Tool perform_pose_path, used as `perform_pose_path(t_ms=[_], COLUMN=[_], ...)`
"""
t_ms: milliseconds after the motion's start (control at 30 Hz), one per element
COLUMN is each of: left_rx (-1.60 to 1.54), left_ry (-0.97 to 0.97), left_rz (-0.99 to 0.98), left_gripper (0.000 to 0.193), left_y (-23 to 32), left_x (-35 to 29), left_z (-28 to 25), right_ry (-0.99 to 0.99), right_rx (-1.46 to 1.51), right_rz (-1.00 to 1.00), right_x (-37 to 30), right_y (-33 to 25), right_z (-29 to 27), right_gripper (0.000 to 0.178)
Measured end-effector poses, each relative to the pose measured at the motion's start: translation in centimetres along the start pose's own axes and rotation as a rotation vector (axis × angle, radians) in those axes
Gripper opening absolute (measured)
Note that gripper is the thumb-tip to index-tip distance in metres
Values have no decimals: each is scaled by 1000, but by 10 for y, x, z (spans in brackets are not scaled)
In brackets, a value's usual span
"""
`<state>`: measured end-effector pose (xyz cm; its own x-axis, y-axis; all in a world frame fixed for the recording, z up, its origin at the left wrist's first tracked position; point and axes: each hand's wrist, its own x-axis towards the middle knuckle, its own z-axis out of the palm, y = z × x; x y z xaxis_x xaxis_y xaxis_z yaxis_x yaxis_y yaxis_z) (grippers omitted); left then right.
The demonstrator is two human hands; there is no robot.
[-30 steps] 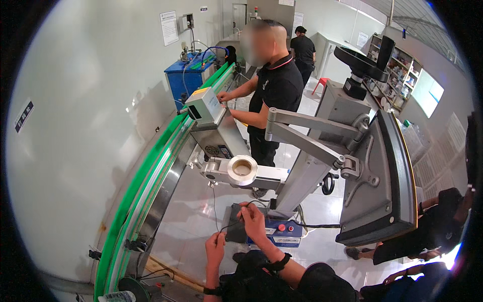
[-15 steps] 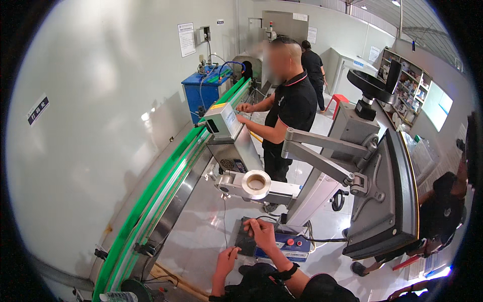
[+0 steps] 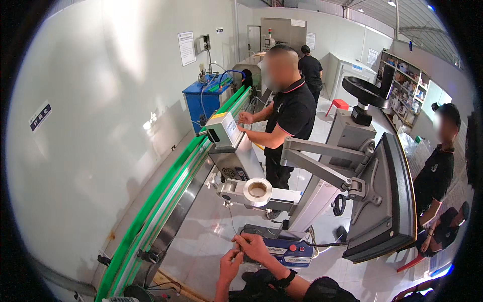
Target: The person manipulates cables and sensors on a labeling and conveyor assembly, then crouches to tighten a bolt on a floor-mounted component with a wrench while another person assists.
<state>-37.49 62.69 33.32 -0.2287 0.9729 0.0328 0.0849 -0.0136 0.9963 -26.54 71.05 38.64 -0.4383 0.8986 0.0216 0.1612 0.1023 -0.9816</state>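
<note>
My right hand [image 3: 253, 247] is closed in a pinch at the lower end of a thin dark cord [image 3: 232, 220]. That cord slants down from the machine's grey metal arm [image 3: 282, 197]. Just below and to the left, my left hand [image 3: 230, 264] has its fingers curled close to the right fingertips; what they grip is too small to make out. A roll of white tape [image 3: 248, 192] sits on the metal arm above my hands. Behind my right hand stands a blue control box [image 3: 289, 249] with red buttons.
A green-edged conveyor [image 3: 151, 216] runs along the left wall. A large grey panel [image 3: 385, 201] on jointed arms fills the right, with a black handwheel [image 3: 365, 90] above. One co-worker [image 3: 294, 113] works beside a grey box-shaped unit [image 3: 224, 130]; another person [image 3: 432, 173] is at right.
My right hand has come down and left, and my left hand slightly lower; they are now close together. The cord hung straighter and now slants to my fingers. The person at right has risen into view.
</note>
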Motion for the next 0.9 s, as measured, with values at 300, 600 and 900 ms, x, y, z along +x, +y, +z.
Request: perform_pose_path(t_ms=[300,600,900], left_rx=[-68,-6,-73], left_ry=[59,-48,42], left_rz=[-37,29,-70], left_gripper=[19,19,17], left_y=[-1,26,11], left_x=[2,4,8], left_z=[-5,7,-3], right_ry=[-37,-145,-93], right_rx=[236,284,521], right_rz=[-36,155,103], right_x=[5,13,17], right_y=[-18,-20,-10], right_z=[-13,-26,-26], right_gripper=[27,42,32])
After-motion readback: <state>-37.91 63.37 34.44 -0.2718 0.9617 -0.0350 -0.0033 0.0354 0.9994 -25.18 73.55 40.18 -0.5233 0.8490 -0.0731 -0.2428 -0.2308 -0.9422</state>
